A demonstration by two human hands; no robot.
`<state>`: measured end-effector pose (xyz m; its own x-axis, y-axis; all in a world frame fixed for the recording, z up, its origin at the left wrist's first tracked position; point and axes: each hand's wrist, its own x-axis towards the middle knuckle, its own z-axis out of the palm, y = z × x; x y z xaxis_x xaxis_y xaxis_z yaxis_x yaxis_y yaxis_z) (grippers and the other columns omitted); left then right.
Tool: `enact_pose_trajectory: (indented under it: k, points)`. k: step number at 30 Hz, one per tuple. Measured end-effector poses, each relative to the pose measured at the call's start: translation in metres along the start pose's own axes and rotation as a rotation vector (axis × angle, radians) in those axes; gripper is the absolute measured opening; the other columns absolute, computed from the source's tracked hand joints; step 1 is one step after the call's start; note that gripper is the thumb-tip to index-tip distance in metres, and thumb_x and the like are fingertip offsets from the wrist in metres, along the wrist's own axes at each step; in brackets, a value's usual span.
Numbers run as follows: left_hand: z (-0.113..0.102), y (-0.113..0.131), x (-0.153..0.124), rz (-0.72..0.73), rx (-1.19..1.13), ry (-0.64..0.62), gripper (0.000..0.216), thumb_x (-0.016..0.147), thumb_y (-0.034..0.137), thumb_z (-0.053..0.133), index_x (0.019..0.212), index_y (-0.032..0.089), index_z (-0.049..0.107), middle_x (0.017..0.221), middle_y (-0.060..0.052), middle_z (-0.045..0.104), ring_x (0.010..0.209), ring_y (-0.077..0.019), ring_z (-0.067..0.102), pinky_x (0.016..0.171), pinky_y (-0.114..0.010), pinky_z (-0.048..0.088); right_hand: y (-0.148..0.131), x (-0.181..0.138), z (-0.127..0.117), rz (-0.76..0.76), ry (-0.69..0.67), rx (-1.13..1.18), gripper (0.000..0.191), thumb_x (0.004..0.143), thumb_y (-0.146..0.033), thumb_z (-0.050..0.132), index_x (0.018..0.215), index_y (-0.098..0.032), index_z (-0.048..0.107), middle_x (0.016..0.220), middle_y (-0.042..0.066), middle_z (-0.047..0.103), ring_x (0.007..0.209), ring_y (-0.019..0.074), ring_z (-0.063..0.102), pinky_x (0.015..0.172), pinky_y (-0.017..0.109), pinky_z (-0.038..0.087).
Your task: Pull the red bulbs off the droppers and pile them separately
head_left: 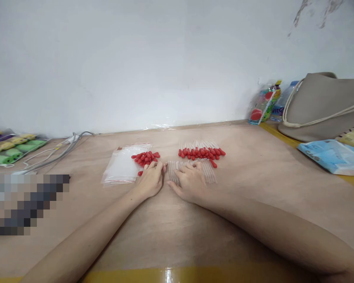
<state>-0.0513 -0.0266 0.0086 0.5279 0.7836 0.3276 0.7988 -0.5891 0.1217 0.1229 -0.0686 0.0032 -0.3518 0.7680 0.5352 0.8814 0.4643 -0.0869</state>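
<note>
Pale wall (120,70) behind a wood-toned desk (153,236). Centre: clear tubes (211,175), long axes running up the frame, lie beneath the loosely spread right hand (191,180), the nearer one; the left hand (152,176) curls at the lower edge of red bulbs (145,157), its grip unclear. Right: lettering on blue packet (333,157) and bottle (258,108) not securely legible.

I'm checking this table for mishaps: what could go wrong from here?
Loose clear dropper tubes lie side by side under the right hand, so a push might roll them out of line. The piled red bulbs beside the left hand could scatter if nudged.
</note>
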Motion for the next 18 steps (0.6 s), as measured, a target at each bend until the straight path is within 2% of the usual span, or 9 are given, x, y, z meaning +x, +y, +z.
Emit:
enact_pose_trajectory:
  k: [6, 11, 14, 18]
  points:
    - [0.001, -0.003, 0.004, 0.009, 0.01, 0.086, 0.013, 0.084, 0.015, 0.033, 0.086, 0.02, 0.045, 0.089, -0.006, 0.058, 0.089, -0.0226, 0.049, 0.072, -0.037, 0.036, 0.006, -0.001, -0.008, 0.026, 0.03, 0.074, 0.036, 0.08, -0.051, 0.048, 0.082, -0.02, 0.064, 0.081, 0.006, 0.063, 0.081, 0.0193, 0.051, 0.076, 0.038, 0.023]
    - [-0.002, 0.002, 0.031, -0.01, 0.002, 0.159, 0.013, 0.084, 0.025, 0.042, 0.09, 0.018, 0.052, 0.095, -0.006, 0.059, 0.094, -0.0233, 0.048, 0.08, -0.04, 0.035, 0.026, -0.01, -0.018, 0.107, 0.114, 0.151, 0.026, 0.08, -0.045, 0.052, 0.083, -0.023, 0.066, 0.076, 0.002, 0.063, 0.075, 0.0151, 0.053, 0.075, 0.034, 0.022]
    - [-0.001, 0.01, 0.056, -0.061, 0.026, 0.114, 0.018, 0.085, 0.03, 0.043, 0.087, 0.019, 0.057, 0.094, -0.006, 0.06, 0.096, -0.0229, 0.048, 0.085, -0.04, 0.034, 0.044, -0.021, -0.022, 0.128, 0.168, 0.15, 0.022, 0.08, -0.039, 0.053, 0.08, -0.023, 0.067, 0.07, 0.001, 0.062, 0.069, 0.013, 0.052, 0.072, 0.032, 0.022]
    - [0.008, 0.015, 0.084, -0.198, 0.075, 0.041, 0.033, 0.085, 0.039, 0.039, 0.081, 0.017, 0.063, 0.094, -0.011, 0.058, 0.1, -0.0282, 0.046, 0.086, -0.043, 0.033, 0.064, -0.034, -0.023, 0.147, 0.223, 0.09, 0.02, 0.081, -0.034, 0.051, 0.075, -0.021, 0.066, 0.062, -0.001, 0.057, 0.064, 0.0123, 0.049, 0.07, 0.031, 0.021]
